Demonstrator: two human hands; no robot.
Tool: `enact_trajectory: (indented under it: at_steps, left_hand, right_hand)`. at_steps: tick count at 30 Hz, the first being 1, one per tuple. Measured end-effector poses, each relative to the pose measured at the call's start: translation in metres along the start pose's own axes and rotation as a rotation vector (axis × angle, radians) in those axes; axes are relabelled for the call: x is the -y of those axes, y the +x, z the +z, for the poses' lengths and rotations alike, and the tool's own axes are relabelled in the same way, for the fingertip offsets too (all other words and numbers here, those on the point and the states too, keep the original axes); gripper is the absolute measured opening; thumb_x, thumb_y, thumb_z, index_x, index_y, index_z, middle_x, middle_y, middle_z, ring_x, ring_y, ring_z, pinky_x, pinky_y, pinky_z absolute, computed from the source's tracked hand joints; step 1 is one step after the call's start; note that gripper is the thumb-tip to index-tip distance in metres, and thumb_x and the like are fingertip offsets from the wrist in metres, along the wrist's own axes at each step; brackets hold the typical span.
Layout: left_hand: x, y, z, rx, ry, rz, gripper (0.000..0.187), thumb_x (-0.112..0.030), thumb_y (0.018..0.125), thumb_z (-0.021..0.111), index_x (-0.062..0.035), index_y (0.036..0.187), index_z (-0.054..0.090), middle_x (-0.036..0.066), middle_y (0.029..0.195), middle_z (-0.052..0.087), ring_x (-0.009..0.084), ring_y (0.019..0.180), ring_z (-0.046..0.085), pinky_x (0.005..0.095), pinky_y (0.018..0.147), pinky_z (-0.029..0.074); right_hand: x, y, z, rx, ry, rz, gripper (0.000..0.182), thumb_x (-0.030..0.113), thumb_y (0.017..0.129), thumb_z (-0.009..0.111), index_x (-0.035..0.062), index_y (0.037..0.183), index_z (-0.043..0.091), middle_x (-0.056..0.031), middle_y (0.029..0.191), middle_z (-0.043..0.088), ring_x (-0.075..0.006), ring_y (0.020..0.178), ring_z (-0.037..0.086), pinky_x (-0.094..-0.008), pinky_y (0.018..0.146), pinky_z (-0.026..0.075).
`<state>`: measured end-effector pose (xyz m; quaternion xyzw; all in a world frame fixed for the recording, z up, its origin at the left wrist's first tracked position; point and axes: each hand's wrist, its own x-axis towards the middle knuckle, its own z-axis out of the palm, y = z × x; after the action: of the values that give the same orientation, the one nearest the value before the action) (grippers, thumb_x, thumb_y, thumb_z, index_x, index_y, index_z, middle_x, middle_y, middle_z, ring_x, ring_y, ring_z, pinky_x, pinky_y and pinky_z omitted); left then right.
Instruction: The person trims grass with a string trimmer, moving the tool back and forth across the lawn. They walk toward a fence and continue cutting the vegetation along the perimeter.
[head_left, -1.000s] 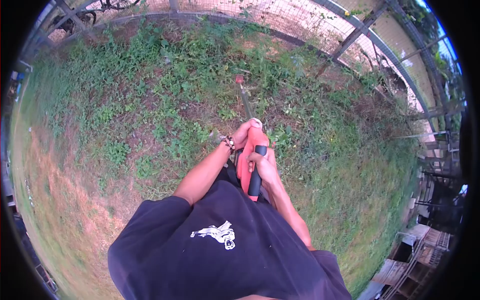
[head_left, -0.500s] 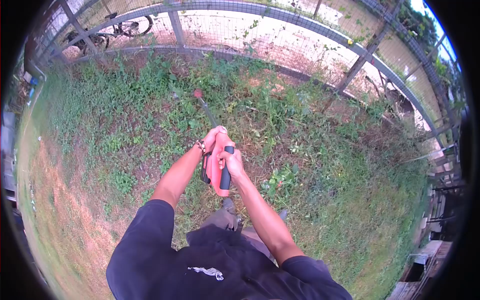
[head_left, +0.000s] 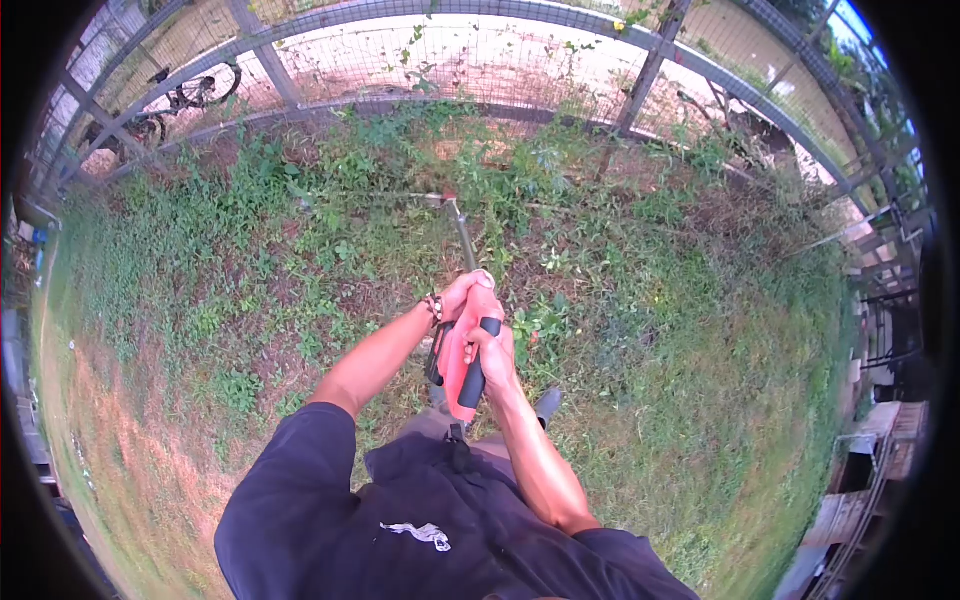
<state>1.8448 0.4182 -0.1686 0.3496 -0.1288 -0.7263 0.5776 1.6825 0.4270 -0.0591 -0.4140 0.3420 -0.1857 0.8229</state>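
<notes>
A red grass trimmer [head_left: 456, 376] points away from my body, its shaft [head_left: 466, 243] reaching forward over the weeds. The small reddish cutting head [head_left: 449, 197] is among the greenery near the fence. My left hand [head_left: 463, 298], with a bracelet at the wrist, is closed round the front of the red housing, where the shaft comes out. Behind it, my right hand [head_left: 496, 357] wraps the black grip [head_left: 472, 387]. A black part [head_left: 437, 358] juts from the housing's left side. Leaves hide the ground right under the cutting head.
A wire-mesh fence with wooden posts [head_left: 640, 80] curves across the far side. Beyond it at the left stands a bicycle [head_left: 205, 90]. Vines and weeds [head_left: 520, 175] grow along the fence foot. My shoe [head_left: 548, 403] stands on grass; wooden structures [head_left: 880, 455] line the right edge.
The trimmer's cutting head has swung to the right along the weeds, with both hands moving right with it. The view has turned rightward too. Both hands keep their hold.
</notes>
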Motion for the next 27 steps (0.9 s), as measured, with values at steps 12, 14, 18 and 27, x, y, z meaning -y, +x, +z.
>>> enact_trajectory:
  at_steps: [12, 14, 18, 27]
  left_hand:
    - [0.011, 0.085, 0.134, -0.1, -0.015, 0.028, 0.014, -0.02, 0.074, 0.059, -0.0096, 0.082, 0.055, 0.005, 0.074, 0.057, 0.0229, 0.07, 0.061, 0.0377, 0.072, 0.052]
    - [0.017, 0.094, 0.145, -0.02, -0.062, -0.03, 0.015, -0.021, 0.074, 0.06, -0.0101, 0.082, 0.055, 0.006, 0.073, 0.057, 0.0223, 0.07, 0.06, 0.0377, 0.072, 0.051]
    - [0.06, 0.144, 0.154, 0.102, -0.119, -0.107, 0.016, -0.021, 0.073, 0.059, -0.0102, 0.085, 0.054, 0.014, 0.076, 0.061, 0.0318, 0.074, 0.062, 0.0435, 0.074, 0.051]
    - [0.067, 0.18, 0.213, 0.275, -0.218, -0.104, 0.01, -0.02, 0.073, 0.055, -0.0136, 0.075, 0.047, 0.01, 0.07, 0.056, 0.0341, 0.073, 0.062, 0.0433, 0.072, 0.05]
  right_hand:
    - [0.098, -0.043, -0.107, -0.07, 0.073, -0.017, 0.014, 0.002, 0.072, 0.055, 0.0013, 0.086, 0.052, -0.0018, 0.061, 0.051, -0.0088, 0.047, 0.048, -0.0221, 0.043, 0.042]
    - [0.104, -0.046, -0.119, -0.083, 0.098, -0.014, 0.013, 0.002, 0.072, 0.055, 0.0013, 0.085, 0.052, -0.0017, 0.06, 0.051, -0.0089, 0.047, 0.048, -0.0221, 0.043, 0.042]
    - [0.106, -0.058, -0.161, -0.137, 0.095, -0.051, 0.014, 0.002, 0.072, 0.055, 0.001, 0.085, 0.052, -0.0019, 0.061, 0.051, -0.0093, 0.047, 0.048, -0.0226, 0.043, 0.042]
    - [0.129, -0.051, -0.205, -0.229, -0.363, -0.135, 0.008, 0.005, 0.068, 0.054, 0.0, 0.062, 0.054, -0.0043, 0.051, 0.052, -0.0123, 0.04, 0.05, -0.0259, 0.041, 0.042]
